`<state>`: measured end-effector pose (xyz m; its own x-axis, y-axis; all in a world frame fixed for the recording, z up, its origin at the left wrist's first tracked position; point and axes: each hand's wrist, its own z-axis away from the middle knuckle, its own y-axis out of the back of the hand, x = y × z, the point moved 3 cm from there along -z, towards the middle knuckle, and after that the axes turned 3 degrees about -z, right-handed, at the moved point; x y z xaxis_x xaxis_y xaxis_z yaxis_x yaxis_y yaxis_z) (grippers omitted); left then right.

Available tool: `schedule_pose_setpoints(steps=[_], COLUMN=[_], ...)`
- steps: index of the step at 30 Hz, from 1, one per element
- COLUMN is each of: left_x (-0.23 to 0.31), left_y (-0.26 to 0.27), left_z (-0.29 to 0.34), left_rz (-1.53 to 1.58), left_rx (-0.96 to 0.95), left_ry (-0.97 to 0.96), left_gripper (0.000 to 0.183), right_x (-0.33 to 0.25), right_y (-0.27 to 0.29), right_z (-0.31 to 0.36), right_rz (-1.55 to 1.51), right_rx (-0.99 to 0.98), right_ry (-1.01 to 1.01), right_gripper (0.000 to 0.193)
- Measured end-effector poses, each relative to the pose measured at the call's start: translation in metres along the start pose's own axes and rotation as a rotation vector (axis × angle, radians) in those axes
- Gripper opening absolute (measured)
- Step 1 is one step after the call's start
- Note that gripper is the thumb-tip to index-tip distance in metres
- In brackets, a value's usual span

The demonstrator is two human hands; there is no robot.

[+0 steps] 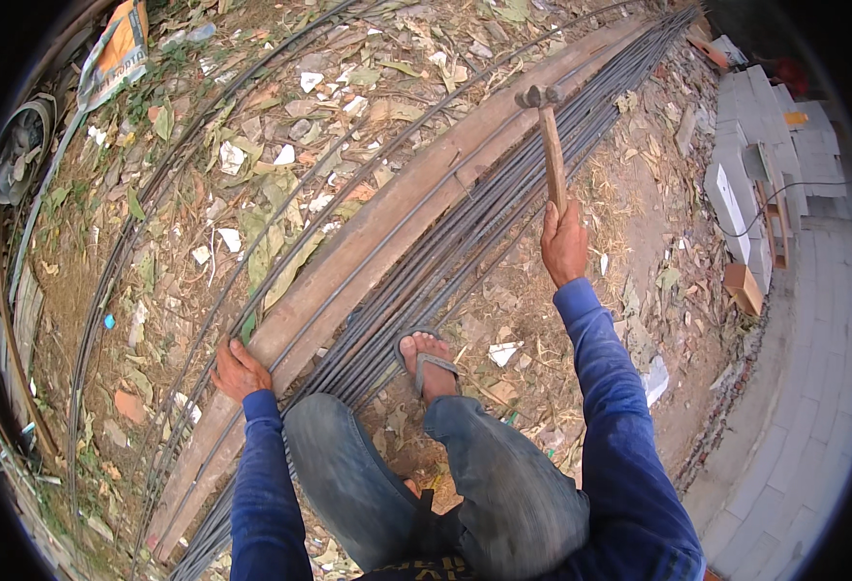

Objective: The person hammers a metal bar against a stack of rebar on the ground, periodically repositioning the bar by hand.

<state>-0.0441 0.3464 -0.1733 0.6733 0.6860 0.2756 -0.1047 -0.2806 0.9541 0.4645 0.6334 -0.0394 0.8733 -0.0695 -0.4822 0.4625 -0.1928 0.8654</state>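
My right hand (565, 242) is wrapped round the lower end of the wooden handle of a hammer (554, 160). The hammer's dark metal head points away from me, just above the edge of a long wooden plank (387, 218). At the plank's left edge, my left hand (242, 370) has its fingers curled down at a thin steel rod (276, 274); the palm side is hidden. Another rod runs along the top of the plank and passes by that hand. A thick bundle of dark steel rods (464, 228) lies along the plank's right side.
More long rods (121, 254) curve over leaf-strewn ground at left. A bucket (24, 145) and an orange and white sack (121, 48) are at the far left. Grey blocks (741, 145) and a brick (743, 289) lie at right beside a paved strip (804, 387). My sandalled foot (431, 363) stands beside the bundle.
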Motion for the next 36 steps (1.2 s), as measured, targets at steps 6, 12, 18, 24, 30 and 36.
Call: schedule_pose_setpoints(steps=[6,12,18,24,30,36], left_x=[0.007,-0.011,-0.003,-0.016,-0.007,-0.014], left_y=[-0.002,0.003,-0.002,0.000,0.013,0.035], left_z=[0.004,0.002,0.002,0.001,0.008,0.063], left_rz=[0.024,-0.021,-0.032,-0.060,0.018,0.095], left_rx=[-0.043,-0.053,0.001,0.017,0.045,-0.026], left_ry=[0.035,0.069,0.037,0.063,-0.109,-0.439], left_gripper=[0.046,0.045,0.042,0.044,0.046,0.036], right_x=[0.022,-0.078,-0.051,-0.051,0.045,0.124], right_y=[0.003,0.047,-0.026,-0.021,0.048,0.079], right_z=[-0.022,0.070,0.145,0.173,0.235,0.258], right_rz=[0.263,-0.233,0.227,-0.122,0.194,0.576], right_rx=[-0.172,-0.223,-0.422,-0.365,-0.362,-0.658], right_ry=[-0.040,-0.062,0.219,0.039,-0.035,0.024], right_gripper=[0.040,0.032,0.028,0.028,0.029,0.038])
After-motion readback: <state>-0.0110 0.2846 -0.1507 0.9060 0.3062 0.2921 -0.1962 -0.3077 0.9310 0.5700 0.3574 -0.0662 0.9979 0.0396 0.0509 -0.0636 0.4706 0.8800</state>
